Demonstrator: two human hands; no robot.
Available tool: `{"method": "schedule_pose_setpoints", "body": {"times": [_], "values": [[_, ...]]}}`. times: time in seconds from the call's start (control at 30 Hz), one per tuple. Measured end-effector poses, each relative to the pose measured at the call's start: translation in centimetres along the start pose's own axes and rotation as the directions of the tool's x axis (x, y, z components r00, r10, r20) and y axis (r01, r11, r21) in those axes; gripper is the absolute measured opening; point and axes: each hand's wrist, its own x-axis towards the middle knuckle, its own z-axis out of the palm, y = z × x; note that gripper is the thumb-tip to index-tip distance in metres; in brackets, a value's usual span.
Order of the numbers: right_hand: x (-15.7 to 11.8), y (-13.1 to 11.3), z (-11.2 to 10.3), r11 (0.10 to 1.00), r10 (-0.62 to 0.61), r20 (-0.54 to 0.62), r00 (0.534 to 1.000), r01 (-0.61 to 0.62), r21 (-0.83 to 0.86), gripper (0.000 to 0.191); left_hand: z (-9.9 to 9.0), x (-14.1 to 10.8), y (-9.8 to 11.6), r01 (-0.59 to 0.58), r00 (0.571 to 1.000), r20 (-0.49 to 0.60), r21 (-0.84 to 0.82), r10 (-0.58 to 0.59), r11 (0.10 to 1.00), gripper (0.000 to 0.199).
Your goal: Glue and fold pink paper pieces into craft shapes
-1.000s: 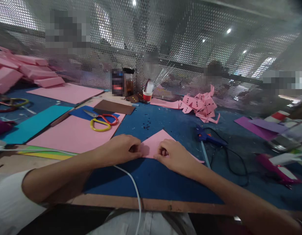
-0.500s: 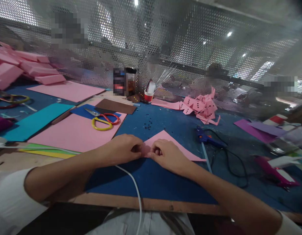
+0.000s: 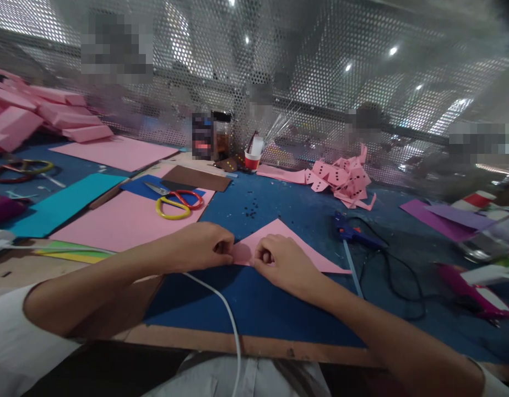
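A pink paper triangle [image 3: 286, 238] lies on the blue work surface [image 3: 254, 309], its peak pointing away from me and its long edge towards me. My left hand [image 3: 209, 246] has its fingers pinched on the paper's left end. Near the middle of the long edge, my right hand [image 3: 277, 260] pinches the paper between thumb and curled fingers. Scissors [image 3: 176, 203] with red and yellow handles rest on pink and blue sheets beyond my left hand. A white cable [image 3: 225, 303] runs under my left forearm.
Purple-blue glue gun [image 3: 356, 232] and its black cord lie right. Dotted pink strips [image 3: 341, 179], a red-white cup [image 3: 252, 160] and a jar [image 3: 221, 138] stand by the mesh screen. Pink folded pieces [image 3: 43, 113] are piled left; a magenta tool [image 3: 473, 292] is far right.
My left hand has slid a little left along the paper's edge, away from my right hand, which stays nearly in place. The camera view has shifted slightly.
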Motion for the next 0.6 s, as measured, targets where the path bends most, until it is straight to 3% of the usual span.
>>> {"method": "schedule_pose_setpoints", "body": {"times": [0.6], "values": [[0.7,-1.0,1.1,0.995,0.05,-0.031,0.998,-0.052,-0.082,0.024,-0.3,0.1,-0.2,-0.02,1.0,0.006,0.005,0.02,1.0,0.016]]}}
